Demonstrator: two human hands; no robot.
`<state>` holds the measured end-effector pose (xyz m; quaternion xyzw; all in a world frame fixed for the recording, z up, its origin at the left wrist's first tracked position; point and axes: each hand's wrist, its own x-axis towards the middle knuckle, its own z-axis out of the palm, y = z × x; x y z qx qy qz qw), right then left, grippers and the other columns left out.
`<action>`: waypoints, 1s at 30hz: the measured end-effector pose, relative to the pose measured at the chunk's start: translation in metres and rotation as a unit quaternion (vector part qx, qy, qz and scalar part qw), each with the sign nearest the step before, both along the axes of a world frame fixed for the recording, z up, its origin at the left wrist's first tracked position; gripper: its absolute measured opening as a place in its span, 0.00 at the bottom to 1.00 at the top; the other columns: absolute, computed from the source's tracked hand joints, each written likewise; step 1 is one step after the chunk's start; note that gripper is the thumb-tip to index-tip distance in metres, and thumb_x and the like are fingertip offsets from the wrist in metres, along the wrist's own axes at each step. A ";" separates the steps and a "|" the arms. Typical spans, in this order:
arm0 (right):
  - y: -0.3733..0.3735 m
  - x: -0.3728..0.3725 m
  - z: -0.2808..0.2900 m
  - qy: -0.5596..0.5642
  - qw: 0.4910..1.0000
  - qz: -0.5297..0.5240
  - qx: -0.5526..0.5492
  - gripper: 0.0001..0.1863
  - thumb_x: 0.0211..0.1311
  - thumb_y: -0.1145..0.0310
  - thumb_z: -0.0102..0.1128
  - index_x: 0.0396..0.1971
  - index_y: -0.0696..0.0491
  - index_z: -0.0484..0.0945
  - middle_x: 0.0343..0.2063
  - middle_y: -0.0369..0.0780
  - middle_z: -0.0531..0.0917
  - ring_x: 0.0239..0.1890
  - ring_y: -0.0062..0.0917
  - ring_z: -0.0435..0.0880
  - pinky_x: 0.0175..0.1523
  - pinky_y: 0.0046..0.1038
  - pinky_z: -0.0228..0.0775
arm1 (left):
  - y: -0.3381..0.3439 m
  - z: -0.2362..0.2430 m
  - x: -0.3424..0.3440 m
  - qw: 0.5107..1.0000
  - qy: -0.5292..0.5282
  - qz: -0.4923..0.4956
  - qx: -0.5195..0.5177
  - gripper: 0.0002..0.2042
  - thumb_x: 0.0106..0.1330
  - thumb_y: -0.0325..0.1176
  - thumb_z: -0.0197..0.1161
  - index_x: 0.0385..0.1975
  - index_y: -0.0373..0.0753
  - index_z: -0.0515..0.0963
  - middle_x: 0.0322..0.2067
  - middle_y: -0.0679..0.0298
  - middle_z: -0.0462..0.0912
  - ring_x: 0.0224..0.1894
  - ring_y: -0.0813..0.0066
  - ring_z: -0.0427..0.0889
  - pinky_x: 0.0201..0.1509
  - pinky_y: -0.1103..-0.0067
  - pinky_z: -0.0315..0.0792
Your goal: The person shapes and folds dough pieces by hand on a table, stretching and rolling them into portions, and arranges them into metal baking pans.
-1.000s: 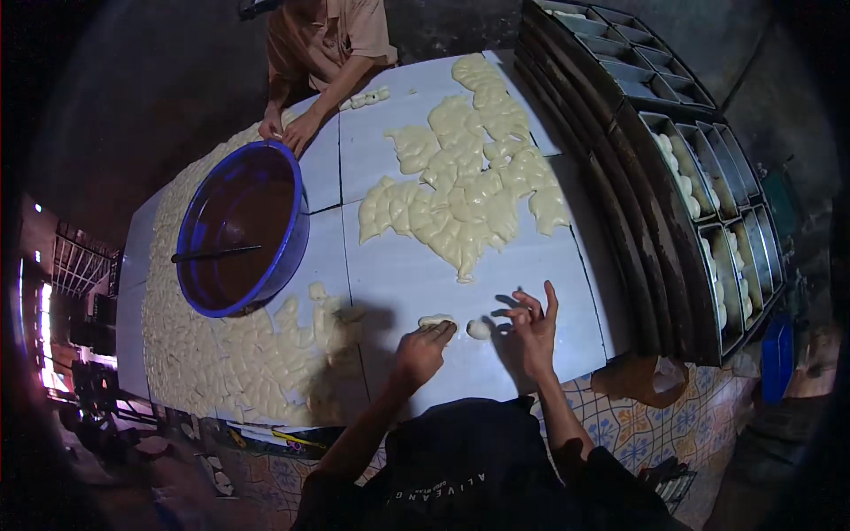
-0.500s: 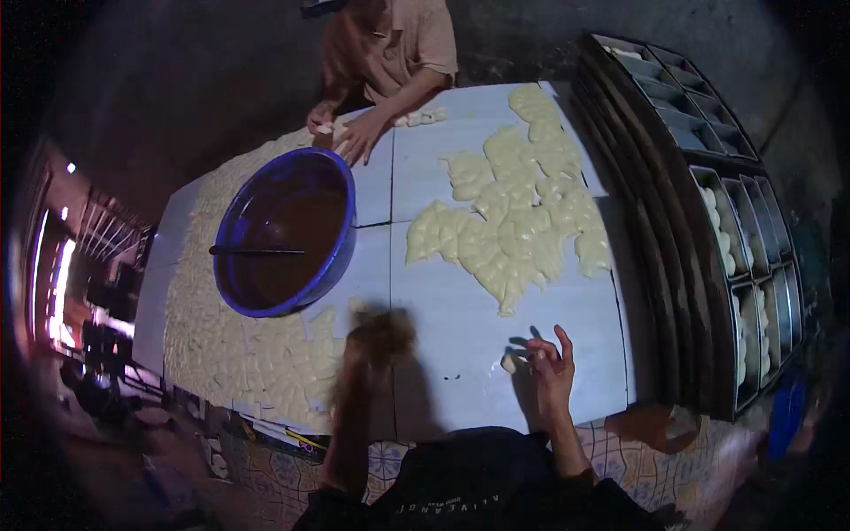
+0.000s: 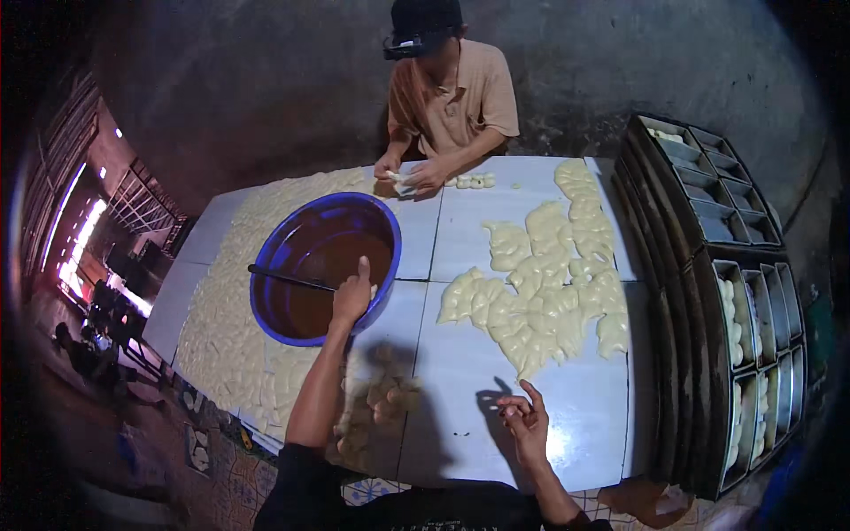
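Left: many flattened pale dough pieces [image 3: 221, 336] cover that end of the white desk [image 3: 460, 234]. Beside the centre, a blue basin [image 3: 328, 212] with brown contents; a dark stick [image 3: 292, 279] lies across it. Left hand [image 3: 352, 296] at the basin's near right side, by the stick's end, one digit raised; cannot tell whether it grips anything. Across the desk, a co-worker [image 3: 456, 97] holds a pale piece [image 3: 396, 178] in both hands, next to a short row of small pieces [image 3: 469, 180]. Right of centre, an overlapping dough spread [image 3: 540, 296]. Right hand [image 3: 525, 423] nearest its lower tip, open, fingers loosely parted and bent. Far right: stacked metal tins [image 3: 761, 354], some holding dough.
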<state>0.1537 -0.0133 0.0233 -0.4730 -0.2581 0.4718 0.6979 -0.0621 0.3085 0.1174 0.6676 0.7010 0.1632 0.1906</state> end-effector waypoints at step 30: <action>-0.052 -0.014 0.026 -0.439 0.888 0.033 0.132 0.10 0.57 0.75 0.62 0.39 0.59 0.80 0.40 0.42 0.80 0.39 0.27 0.78 0.40 0.25 0.71 | -0.311 -0.063 0.057 0.796 -0.522 -0.148 -0.267 0.09 0.64 0.30 0.62 0.36 0.29 0.76 0.35 0.62 0.76 0.36 0.75 0.79 0.39 0.79 0.81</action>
